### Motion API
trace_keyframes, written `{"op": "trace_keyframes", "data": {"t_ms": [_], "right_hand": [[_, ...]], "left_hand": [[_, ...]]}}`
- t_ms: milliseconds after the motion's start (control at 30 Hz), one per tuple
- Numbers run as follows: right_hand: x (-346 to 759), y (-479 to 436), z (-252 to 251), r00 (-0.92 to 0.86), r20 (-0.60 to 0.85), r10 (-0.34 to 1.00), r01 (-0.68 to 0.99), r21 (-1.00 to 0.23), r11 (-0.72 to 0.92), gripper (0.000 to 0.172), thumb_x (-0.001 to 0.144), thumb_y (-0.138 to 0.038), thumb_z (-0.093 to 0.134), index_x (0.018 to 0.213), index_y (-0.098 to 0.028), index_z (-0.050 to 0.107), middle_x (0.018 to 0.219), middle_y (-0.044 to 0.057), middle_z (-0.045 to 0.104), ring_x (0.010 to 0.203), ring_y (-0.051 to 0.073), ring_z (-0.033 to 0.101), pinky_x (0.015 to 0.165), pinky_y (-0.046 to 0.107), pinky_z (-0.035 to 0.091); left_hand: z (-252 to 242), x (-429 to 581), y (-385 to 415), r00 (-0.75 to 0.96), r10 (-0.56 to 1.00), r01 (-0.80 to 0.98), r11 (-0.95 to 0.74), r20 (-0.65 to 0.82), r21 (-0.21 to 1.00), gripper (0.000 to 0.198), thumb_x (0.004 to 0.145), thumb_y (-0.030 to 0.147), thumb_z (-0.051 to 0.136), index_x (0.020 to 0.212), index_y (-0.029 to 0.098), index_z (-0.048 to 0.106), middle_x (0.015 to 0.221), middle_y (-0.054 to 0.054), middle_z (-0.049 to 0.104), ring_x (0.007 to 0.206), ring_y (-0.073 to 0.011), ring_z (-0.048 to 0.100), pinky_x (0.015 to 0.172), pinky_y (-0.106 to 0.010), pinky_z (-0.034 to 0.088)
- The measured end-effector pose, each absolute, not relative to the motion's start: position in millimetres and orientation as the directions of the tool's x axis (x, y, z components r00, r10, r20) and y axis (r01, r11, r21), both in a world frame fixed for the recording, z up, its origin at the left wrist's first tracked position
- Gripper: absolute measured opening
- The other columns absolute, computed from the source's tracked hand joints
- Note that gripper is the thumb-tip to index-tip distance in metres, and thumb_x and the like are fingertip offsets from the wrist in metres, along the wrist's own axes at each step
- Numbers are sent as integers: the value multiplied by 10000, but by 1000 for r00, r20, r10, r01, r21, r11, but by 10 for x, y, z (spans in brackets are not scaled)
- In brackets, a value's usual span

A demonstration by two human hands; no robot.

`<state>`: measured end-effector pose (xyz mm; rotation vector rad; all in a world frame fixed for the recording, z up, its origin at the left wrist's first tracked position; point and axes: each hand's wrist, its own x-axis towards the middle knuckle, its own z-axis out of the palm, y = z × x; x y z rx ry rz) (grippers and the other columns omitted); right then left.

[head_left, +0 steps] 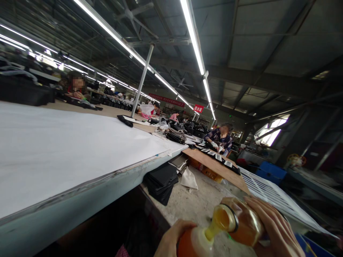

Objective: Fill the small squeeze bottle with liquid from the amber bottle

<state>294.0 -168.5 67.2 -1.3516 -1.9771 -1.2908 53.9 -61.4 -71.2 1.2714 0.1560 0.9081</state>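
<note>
A long table (66,150) under white sheet fills the left, its near edge running to a lower table (193,203) of bare grey top. There a stack of black pieces (162,180) lies by a white cloth (189,178). At the near edge, the right hand (273,228) has its grip wrapped around a tilted amber bottle (241,221), pouring orange liquid into an orange container (193,246), on which the left hand (171,241) has its grip closed.

Long ceiling tube lights (193,35) and a hazy window (270,134) give bright glare on the white table sheet (53,150), while the roof and underside stay dim, edges bend and smear, and the near bottle (235,221) blurs.
</note>
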Motion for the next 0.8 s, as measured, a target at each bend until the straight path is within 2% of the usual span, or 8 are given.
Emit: {"op": "trace_keyframes", "data": {"t_ms": [200, 333, 500, 667, 800], "right_hand": [[2947, -1589, 504, -404, 786, 468, 906, 414, 88, 389, 965, -291, 521, 1308, -108, 536, 1225, 138, 638, 1154, 274, 589, 1038, 370, 421], [2992, -1552, 339, -350, 803, 482, 933, 343, 107, 464, 921, -308, 583, 1354, -152, 522, 1290, 113, 623, 1180, 260, 596, 1003, 354, 457], [2949, -1546, 229, -180, 826, 535, 984, 150, 99, 489, 931, -316, 574, 1398, -208, 474, 1314, 107, 614, 1184, 274, 605, 948, 396, 519], [2899, -1526, 215, -258, 800, 541, 964, 246, 97, 495, 907, -328, 643, 1361, -190, 501, 1249, 109, 649, 1115, 251, 648, 889, 346, 561], [2812, -1524, 174, -138, 827, 545, 990, 101, 97, 437, 947, -333, 579, 1354, -203, 486, 1273, 113, 629, 1159, 279, 623, 953, 404, 531]], "left_hand": [[-721, 549, -611, 642, 663, -482, -41, 385, 875, 714, 566, 324, 930, 1196, 189, 624, 1089, -124, 675, 958, -318, 675, 844, -405, 549], [-712, 537, -598, 644, 669, -437, -77, 371, 896, 715, 566, 354, 934, 1193, 182, 637, 1126, -130, 643, 997, -314, 646, 873, -398, 527], [-696, 526, -612, 639, 680, -423, -80, 360, 903, 694, 594, 331, 922, 1203, 185, 625, 1095, -117, 647, 977, -300, 646, 868, -388, 529], [-678, 530, -613, 610, 692, -414, -136, 385, 900, 676, 578, 354, 923, 1164, 176, 637, 1065, -123, 655, 1001, -323, 637, 866, -404, 521], [-674, 533, -593, 612, 693, -414, -128, 380, 901, 683, 567, 343, 925, 1166, 180, 641, 1084, -117, 665, 1032, -320, 629, 903, -400, 482]]}}
